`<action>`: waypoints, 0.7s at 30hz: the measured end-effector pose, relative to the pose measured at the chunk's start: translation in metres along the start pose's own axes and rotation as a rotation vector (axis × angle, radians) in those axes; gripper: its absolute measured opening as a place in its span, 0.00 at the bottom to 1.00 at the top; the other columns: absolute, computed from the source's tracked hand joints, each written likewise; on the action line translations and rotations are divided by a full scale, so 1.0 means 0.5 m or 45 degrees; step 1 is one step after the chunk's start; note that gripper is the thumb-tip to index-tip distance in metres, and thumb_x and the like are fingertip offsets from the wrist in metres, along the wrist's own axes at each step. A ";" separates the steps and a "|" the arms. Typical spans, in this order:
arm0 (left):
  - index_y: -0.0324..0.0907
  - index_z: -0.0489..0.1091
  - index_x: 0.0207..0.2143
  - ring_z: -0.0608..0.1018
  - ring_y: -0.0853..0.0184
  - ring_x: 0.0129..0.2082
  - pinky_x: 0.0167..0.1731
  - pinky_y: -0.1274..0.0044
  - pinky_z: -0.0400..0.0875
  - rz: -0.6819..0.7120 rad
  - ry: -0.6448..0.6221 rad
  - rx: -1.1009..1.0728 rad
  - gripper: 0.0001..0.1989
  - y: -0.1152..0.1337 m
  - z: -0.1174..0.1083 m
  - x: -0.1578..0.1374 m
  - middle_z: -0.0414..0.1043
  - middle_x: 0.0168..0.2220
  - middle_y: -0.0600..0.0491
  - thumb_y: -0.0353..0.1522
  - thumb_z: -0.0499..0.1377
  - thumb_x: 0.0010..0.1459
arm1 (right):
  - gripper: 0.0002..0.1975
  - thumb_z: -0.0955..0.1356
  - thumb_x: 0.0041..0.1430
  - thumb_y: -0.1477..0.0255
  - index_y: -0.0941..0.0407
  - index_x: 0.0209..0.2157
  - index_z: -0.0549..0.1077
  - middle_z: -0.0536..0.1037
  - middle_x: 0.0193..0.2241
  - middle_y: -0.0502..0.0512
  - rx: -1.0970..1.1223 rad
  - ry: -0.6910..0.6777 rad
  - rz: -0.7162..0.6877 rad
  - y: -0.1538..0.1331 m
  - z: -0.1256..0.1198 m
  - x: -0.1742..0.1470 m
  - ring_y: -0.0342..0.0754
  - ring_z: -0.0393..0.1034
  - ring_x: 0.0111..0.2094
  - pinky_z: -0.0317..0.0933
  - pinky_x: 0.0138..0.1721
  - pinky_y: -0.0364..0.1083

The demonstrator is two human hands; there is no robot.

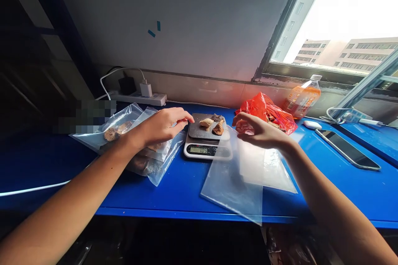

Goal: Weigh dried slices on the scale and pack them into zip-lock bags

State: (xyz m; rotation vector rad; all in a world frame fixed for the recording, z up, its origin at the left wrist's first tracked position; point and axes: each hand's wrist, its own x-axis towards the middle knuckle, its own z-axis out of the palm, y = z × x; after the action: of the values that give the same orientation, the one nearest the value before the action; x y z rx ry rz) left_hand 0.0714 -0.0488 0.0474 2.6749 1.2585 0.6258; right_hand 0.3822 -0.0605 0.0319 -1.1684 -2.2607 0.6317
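Observation:
A white kitchen scale on the blue table reads what looks like 185. On its grey plate lie a pale lump, a brown lump and a dark lump, rough like stones or dried pieces. My left hand hovers at the plate's left edge, holding nothing, with fingers and thumb apart. To the right of the plate, my right hand is closed with curled fingers at the top of a clear plastic bag. The bag hangs tilted, overlapping the scale's right side; its gripped edge is partly hidden.
Filled clear bags lie left of the scale. Behind my right hand sit a red plastic bag with brown pieces and an orange drink bottle. More flat bags, a phone and a power strip lie around.

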 end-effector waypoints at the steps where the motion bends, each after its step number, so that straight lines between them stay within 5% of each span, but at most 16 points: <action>1: 0.44 0.73 0.44 0.75 0.63 0.42 0.45 0.74 0.68 0.042 0.023 -0.024 0.15 0.011 0.002 -0.002 0.75 0.42 0.53 0.35 0.49 0.62 | 0.13 0.67 0.50 0.74 0.55 0.40 0.67 0.74 0.37 0.54 0.055 -0.013 -0.024 -0.017 0.016 0.003 0.46 0.69 0.35 0.65 0.35 0.44; 8: 0.41 0.71 0.44 0.73 0.64 0.40 0.41 0.73 0.68 0.468 -0.047 0.085 0.10 0.068 0.027 -0.020 0.72 0.40 0.49 0.31 0.53 0.63 | 0.10 0.67 0.53 0.77 0.55 0.38 0.66 0.69 0.28 0.48 0.445 -0.001 -0.141 -0.095 0.111 0.001 0.41 0.64 0.28 0.62 0.30 0.41; 21: 0.40 0.70 0.35 0.72 0.67 0.34 0.34 0.76 0.66 0.439 -0.087 0.076 0.06 0.077 0.030 -0.028 0.70 0.35 0.52 0.26 0.53 0.62 | 0.09 0.65 0.61 0.75 0.53 0.43 0.65 0.74 0.34 0.51 1.060 0.054 0.134 -0.098 0.166 -0.004 0.42 0.72 0.38 0.65 0.42 0.44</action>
State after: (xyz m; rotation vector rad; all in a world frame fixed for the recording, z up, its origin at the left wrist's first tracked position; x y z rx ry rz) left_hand 0.0968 -0.0832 0.0401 2.9621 0.8160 0.5344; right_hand 0.3016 -0.1017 -0.0019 -0.8461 -1.6074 1.3913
